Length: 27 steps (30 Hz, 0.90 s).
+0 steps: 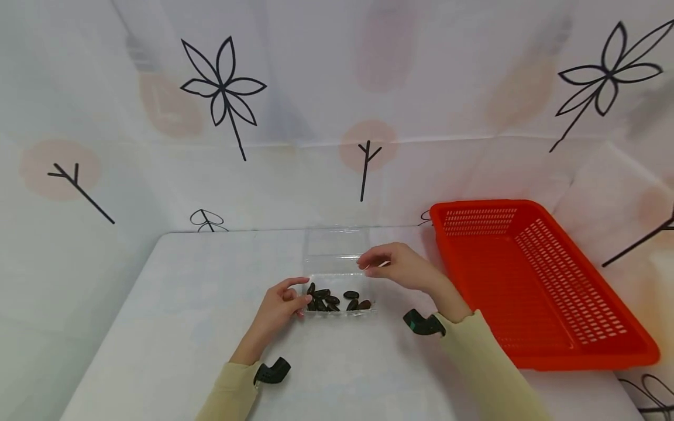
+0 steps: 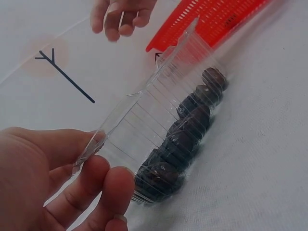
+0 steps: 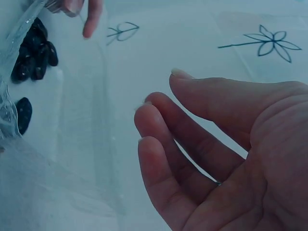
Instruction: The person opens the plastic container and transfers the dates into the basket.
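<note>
A clear plastic clamshell box [image 1: 344, 313] stands on the table with its lid [image 1: 337, 242] folded back behind it. Inside lie several dark, glossy oval pieces [image 1: 322, 293], mostly clustered on the left, with a few at the right [image 1: 351, 295]; their exact kind is unclear. My left hand [image 1: 280, 305] pinches the box's left rim between thumb and fingers, as the left wrist view [image 2: 72, 178] also shows. Above the box's right back corner hovers my right hand [image 1: 402, 266]. Its fingers [image 3: 159, 159] are loosely bent, and nothing is between them and the thumb.
A large red plastic basket [image 1: 526, 351] with slotted walls rests at the right side of the table, beside my right forearm. White cloth covers the table [image 1: 210, 304]. A patterned cloth [image 1: 316, 117] hangs behind the table's back edge.
</note>
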Available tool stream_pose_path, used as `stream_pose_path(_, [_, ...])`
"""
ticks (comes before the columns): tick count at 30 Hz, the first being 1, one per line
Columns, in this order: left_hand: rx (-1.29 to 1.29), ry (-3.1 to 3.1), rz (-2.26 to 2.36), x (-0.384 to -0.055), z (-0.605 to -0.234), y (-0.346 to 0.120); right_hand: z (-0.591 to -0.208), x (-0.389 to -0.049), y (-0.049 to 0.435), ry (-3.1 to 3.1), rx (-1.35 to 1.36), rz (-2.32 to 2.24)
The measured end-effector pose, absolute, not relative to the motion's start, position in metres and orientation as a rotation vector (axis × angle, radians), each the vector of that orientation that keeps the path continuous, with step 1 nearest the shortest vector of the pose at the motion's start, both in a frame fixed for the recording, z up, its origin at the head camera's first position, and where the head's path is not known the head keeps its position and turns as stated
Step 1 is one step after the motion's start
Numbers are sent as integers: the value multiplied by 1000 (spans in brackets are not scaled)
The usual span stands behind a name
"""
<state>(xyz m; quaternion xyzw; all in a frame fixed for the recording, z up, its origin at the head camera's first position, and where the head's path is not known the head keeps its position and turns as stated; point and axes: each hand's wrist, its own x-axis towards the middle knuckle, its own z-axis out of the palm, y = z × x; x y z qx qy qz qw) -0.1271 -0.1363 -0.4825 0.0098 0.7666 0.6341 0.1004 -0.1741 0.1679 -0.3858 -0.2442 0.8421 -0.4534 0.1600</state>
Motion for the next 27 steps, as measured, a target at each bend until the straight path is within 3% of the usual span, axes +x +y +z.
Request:
stream_pose_path(13, [12,2269,1851,-127,-480,-136,-417,-209,137,2250,-796,-1145])
stream_pose_path(27, [44,2293,1818,-118,-443,-131,-422,-222,113,2206,-780,-695])
